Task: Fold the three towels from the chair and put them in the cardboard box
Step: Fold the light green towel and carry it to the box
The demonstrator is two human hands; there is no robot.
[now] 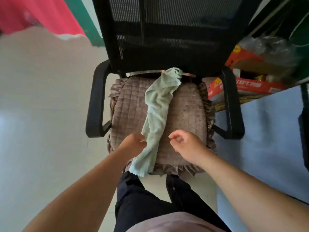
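Observation:
A pale green towel (158,114) lies stretched in a long crumpled strip along the brown quilted cushion (185,111) of a black mesh office chair (167,30). Its far end reaches the chair back and its near end hangs over the front edge. My left hand (133,144) pinches the towel's left edge near the front. My right hand (185,144) hovers just right of the towel with loosely curled fingers and holds nothing. Only this one towel shows. An orange-red cardboard box (254,84) stands right of the chair, partly hidden behind the armrest.
The chair's black armrests (97,104) flank the seat. Clear plastic bags (270,47) sit on top of the box at the upper right. A red cloth (33,12) hangs at the upper left. Pale floor lies to the left, a blue surface to the right.

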